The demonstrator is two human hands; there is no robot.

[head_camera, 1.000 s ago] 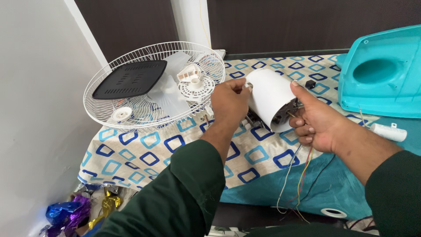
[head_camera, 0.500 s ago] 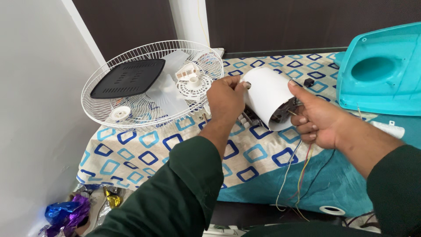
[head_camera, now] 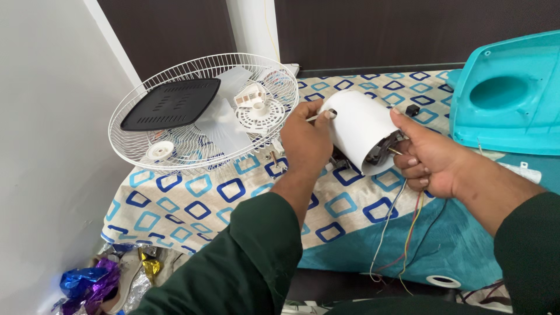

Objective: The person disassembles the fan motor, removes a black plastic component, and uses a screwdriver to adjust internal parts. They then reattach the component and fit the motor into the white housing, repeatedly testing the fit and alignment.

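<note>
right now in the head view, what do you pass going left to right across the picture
crumpled foil wrappers → white wire fan guard → left hand → white motor housing → right hand → turquoise plastic fan base

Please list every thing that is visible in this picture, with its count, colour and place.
motor housing: one, white, held above the cloth
wires: several, mixed colours, hanging from the housing
fan grille: one, white, at left, holding parts
black panel: one, inside the grille
patterned cloth: one, cream with blue squares, covering the table
teal casing: one, at right
foil wrappers: a few, blue, purple and gold, bottom left
left hand: one, at the housing's closed end
right hand: one, gripping the open end
</note>
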